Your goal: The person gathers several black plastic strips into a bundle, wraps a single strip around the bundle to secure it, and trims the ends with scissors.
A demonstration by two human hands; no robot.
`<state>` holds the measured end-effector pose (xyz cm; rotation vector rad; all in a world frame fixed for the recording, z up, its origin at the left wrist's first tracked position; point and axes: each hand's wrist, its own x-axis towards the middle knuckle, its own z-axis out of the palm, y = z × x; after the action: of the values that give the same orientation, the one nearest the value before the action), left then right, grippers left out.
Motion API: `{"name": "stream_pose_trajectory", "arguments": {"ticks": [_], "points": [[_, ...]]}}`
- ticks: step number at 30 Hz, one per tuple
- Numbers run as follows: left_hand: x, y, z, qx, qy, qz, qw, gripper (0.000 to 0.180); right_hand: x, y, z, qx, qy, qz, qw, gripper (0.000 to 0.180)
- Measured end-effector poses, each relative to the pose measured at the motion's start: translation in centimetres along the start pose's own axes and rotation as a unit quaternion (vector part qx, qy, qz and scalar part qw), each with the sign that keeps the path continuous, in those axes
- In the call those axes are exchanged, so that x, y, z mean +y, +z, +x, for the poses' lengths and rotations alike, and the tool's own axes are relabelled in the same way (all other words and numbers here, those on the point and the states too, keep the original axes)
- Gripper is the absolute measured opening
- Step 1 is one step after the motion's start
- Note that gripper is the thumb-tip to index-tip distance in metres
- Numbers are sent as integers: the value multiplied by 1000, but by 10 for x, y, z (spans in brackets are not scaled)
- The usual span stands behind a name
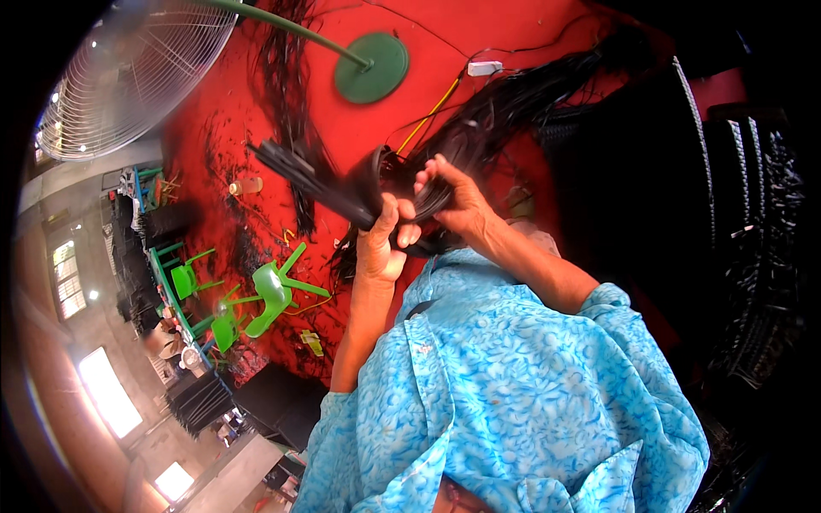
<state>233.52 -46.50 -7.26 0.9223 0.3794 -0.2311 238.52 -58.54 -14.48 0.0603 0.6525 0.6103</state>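
Observation:
A bundle of long, thin black strips (312, 181) is gripped by my left hand (382, 239), its even end pointing up and to the left. The strips bend round in a loop beside the fingers. My right hand (460, 201) is closed on the looped part of the same bundle, fingertips curled and turned upward. Both hands are close together in front of the blue patterned shirt (513, 368). Some of the strips between the hands are hidden by the fingers.
More loose black strips (547, 85) trail over the red floor (462, 26). A fan (141, 77) with a round green base (372, 68) stands at far left. Green chairs (272, 299), a small bottle (246, 185) and a white block (485, 67) are about. Dark woven pieces (624, 197) stand right.

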Motion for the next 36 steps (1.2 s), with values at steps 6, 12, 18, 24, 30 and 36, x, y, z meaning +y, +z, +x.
{"name": "stream_pose_trajectory", "arguments": {"ticks": [6,12,18,24,30,36], "points": [[-12,-52,-26,25,11,-110,994,10,-33,-12,15,16,-114,13,993,16],[-12,-74,-45,47,42,-126,990,9,-61,-27,25,17,-202,25,979,13],[-6,-99,-63,90,74,-150,982,14,-88,-26,22,1,-289,-50,956,17],[-3,-124,-74,105,92,-149,979,14,-91,-19,15,-40,-258,-74,962,16],[-6,-140,-80,112,105,-169,974,15,-87,-7,6,-176,-211,-135,952,25],[-3,-147,-92,123,113,-170,971,15,-98,2,-4,-251,-210,-146,933,35]]}}
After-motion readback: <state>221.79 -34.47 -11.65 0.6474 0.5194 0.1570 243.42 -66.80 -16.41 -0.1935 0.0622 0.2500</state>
